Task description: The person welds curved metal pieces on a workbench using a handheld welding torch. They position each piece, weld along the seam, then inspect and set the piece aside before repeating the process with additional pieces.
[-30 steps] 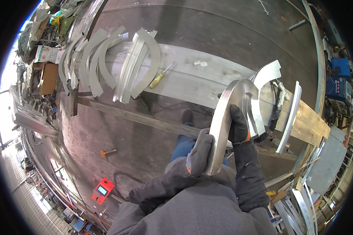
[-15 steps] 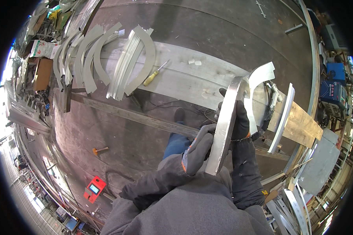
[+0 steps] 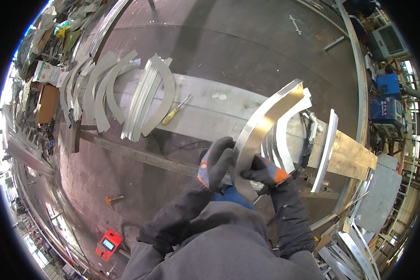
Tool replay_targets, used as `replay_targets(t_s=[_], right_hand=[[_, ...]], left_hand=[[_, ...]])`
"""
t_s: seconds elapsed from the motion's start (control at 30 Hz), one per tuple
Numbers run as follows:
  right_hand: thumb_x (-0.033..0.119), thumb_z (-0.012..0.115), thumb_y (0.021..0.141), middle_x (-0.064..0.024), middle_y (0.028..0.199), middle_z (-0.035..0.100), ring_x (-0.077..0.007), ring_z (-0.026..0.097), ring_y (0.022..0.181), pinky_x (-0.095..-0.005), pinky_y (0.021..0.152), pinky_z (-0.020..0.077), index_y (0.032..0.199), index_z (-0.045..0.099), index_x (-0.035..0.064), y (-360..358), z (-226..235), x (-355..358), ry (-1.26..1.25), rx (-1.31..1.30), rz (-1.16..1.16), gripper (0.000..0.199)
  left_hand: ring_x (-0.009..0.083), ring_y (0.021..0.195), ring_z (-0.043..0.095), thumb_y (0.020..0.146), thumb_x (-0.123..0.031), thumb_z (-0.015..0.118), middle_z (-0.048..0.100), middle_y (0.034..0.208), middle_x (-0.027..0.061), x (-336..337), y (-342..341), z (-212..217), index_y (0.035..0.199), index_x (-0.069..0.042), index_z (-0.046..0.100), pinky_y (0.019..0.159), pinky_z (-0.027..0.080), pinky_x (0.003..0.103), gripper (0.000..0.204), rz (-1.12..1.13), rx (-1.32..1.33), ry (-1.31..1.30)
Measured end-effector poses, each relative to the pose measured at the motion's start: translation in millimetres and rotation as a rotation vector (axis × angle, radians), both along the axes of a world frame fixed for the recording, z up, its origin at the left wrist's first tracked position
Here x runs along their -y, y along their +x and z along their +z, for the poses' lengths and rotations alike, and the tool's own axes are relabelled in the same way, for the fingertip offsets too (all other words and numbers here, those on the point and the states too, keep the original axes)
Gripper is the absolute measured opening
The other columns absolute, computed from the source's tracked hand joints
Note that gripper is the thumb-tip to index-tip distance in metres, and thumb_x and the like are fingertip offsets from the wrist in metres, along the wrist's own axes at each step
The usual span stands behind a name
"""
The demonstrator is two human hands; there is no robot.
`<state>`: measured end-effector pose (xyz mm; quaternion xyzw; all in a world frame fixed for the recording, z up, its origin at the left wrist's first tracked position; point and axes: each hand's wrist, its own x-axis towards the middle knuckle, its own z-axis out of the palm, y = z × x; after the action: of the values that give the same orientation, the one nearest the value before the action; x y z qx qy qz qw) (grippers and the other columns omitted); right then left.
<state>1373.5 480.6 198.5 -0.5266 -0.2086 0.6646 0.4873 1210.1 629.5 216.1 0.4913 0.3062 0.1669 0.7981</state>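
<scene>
A curved metal channel (image 3: 270,114) rises tilted in front of my body, its inner face shining gold in the light. My gloved left hand (image 3: 218,162) closes with bent fingers against its left side, near the lower end. On the opposite side, my gloved right hand (image 3: 262,172) grips the same piece, thumb laid over it. Just behind the channel, more curved metal strips (image 3: 284,133) lie on the long metal plate (image 3: 210,100). A screwdriver (image 3: 171,115) with a yellow handle rests on that plate, left of my hands.
Several arc-shaped metal pieces (image 3: 116,91) stand at the plate's left end. Right of me are a white curved strip (image 3: 325,151) and a wooden board (image 3: 352,156). A hammer (image 3: 113,200) and a red device with a screen (image 3: 108,245) are at lower left. Blue machines (image 3: 386,112) stand far right.
The curved channel has turned, so its inner face now shows, and its upper end has swung up and away. My left hand has moved up along its side; my right hand has shifted lower and left.
</scene>
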Motion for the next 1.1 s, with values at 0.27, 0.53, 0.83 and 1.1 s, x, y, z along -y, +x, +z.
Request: replay_targets(t_s=[0.27,0.53,0.83,1.1], right_hand=[[0.015,0.070,0.092,-0.0130,0.117,0.071,-0.0267,0.068,0.109,-0.0390,0.090,0.0527,0.128,0.060,0.0081,-29,-53,25,0.166,0.625,0.215,0.038],[0.022,0.068,0.095,-0.0134,0.120,0.069,-0.0267,0.067,0.109,-0.0394,0.094,0.0528,0.128,0.060,0.0060,-45,-36,58,-0.069,0.543,-0.114,0.037],[0.035,0.059,0.104,-0.0143,0.115,0.066,-0.0174,0.061,0.102,-0.0318,0.092,0.0496,0.139,0.048,-0.0098,93,-162,103,-0.160,0.896,-0.761,0.058],[0.021,0.066,0.096,-0.0109,0.093,0.065,-0.0204,0.062,0.079,-0.0381,0.067,0.0512,0.151,0.041,0.0069,150,-188,129,-0.392,1.241,-0.350,0.062]], left_hand=[[0.0144,0.082,0.066,0.093,-0.024,0.075,0.069,0.097,0.0101,-8,20,44,0.134,0.001,0.057,0.071,0.056,0.031,0.051,-0.279,-0.207,0.402],[0.0201,0.099,0.067,0.095,-0.019,0.071,0.067,0.116,0.0165,12,20,9,0.141,0.003,0.049,0.081,0.058,0.034,0.055,-0.189,-0.107,0.185],[0.0300,0.126,0.060,0.092,-0.030,0.074,0.060,0.135,0.0236,22,-50,-153,0.144,0.004,0.045,0.105,0.049,0.041,0.068,-0.130,-0.474,0.477],[0.0378,0.130,0.052,0.092,-0.008,0.051,0.054,0.141,0.0208,-114,-112,-240,0.144,-0.004,0.048,0.111,0.042,0.045,0.052,0.099,-1.142,0.977]])
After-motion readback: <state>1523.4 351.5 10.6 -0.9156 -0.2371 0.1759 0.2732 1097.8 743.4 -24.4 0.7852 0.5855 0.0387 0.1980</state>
